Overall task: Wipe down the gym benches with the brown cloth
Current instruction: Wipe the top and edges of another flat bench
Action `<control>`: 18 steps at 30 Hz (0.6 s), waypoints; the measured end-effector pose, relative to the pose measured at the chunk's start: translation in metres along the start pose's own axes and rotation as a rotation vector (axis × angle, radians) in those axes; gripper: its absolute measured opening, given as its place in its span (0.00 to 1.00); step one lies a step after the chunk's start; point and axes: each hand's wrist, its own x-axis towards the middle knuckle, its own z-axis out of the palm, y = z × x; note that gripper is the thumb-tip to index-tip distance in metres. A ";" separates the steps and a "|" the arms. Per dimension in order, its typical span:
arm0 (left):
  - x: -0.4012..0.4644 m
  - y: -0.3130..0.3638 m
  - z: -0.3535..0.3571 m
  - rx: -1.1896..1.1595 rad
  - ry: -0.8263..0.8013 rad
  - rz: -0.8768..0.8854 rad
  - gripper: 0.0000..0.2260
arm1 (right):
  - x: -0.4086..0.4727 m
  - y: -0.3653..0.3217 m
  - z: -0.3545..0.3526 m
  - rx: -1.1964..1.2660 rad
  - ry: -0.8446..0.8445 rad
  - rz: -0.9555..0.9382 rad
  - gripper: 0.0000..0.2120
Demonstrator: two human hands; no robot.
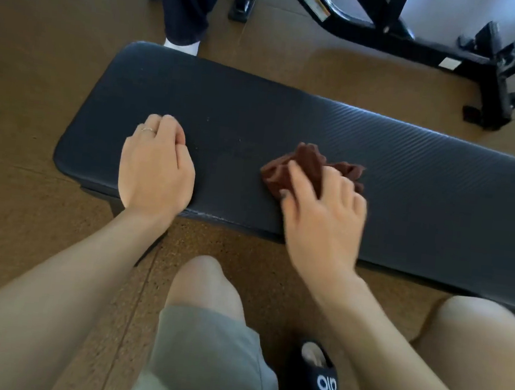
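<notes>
A brown cloth (312, 168) is pressed against the padded top of a flat gym bench (288, 125) by the right hand (320, 213), whose fingers are bent over the bunched fabric and gather it from above. The left hand (155, 166) is rested on the pad well apart from the right, near the bench's end; its fingers are loosely curled and nothing is held in them. The cloth is seen crumpled into folds, partly spilling out beyond the right hand's fingertips. It is judged to be light, soft and limp, likely to bunch or drag on the ribbed vinyl, so a broad hold over its middle with the palm kept flat would be best suited to spreading it. The pad is judged firm and slightly slick, offering little resistance. Beyond the hands, a black equipment frame (422, 37) is set on the brown floor (28, 47), and another person's dark trouser leg (186, 5) is visible past the bench's far edge.
</notes>
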 end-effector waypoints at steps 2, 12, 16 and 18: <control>0.001 -0.002 0.000 0.011 0.005 -0.005 0.09 | 0.011 -0.043 0.007 0.034 -0.022 -0.163 0.21; 0.000 -0.002 0.000 0.005 0.000 -0.075 0.07 | 0.083 -0.005 0.025 0.105 -0.029 -0.392 0.21; -0.001 -0.003 0.001 0.009 0.010 -0.089 0.07 | 0.105 0.076 0.024 0.056 -0.004 -0.134 0.21; -0.001 0.000 0.002 0.001 0.018 -0.103 0.07 | 0.095 0.084 0.025 0.036 0.007 -0.031 0.21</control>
